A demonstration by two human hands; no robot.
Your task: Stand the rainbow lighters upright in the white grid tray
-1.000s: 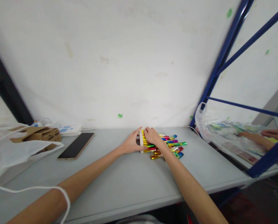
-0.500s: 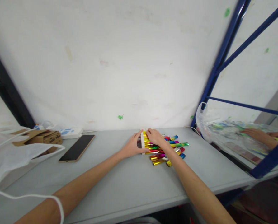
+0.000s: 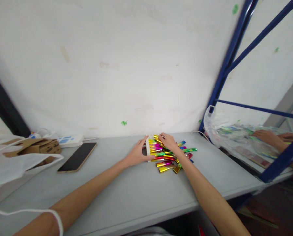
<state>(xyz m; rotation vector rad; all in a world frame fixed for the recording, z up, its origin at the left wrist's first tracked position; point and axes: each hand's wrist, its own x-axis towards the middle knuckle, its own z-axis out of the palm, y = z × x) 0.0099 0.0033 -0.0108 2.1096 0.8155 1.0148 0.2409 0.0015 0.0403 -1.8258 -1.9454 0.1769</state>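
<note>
Shiny foil-coloured flat tubes (image 3: 166,168) in gold, red, green, blue and purple lie in a loose pile on the grey table. Several are lined up against a narrow white box-like holder (image 3: 147,148), whose full shape I cannot make out. My left hand (image 3: 136,154) spans the holder from the left, thumb at its near end and fingers at its far end. Over the far side of the pile, my right hand (image 3: 169,142) has its fingers curled on a gold foil tube (image 3: 156,137), tilted near the holder's far end.
A smartphone (image 3: 77,157) lies left of my hands. Farther left are a white plastic bag (image 3: 3,164), a cardboard box (image 3: 41,146) and a white power strip (image 3: 71,140). A blue metal post (image 3: 217,85) stands at right; beyond it, another person's hands (image 3: 266,137) touch clear plastic packaging.
My right hand has shifted slightly right and lifted off the lined-up tubes, uncovering more of them. A gold tube now tilts at its fingertips. My left hand stays around the holder.
</note>
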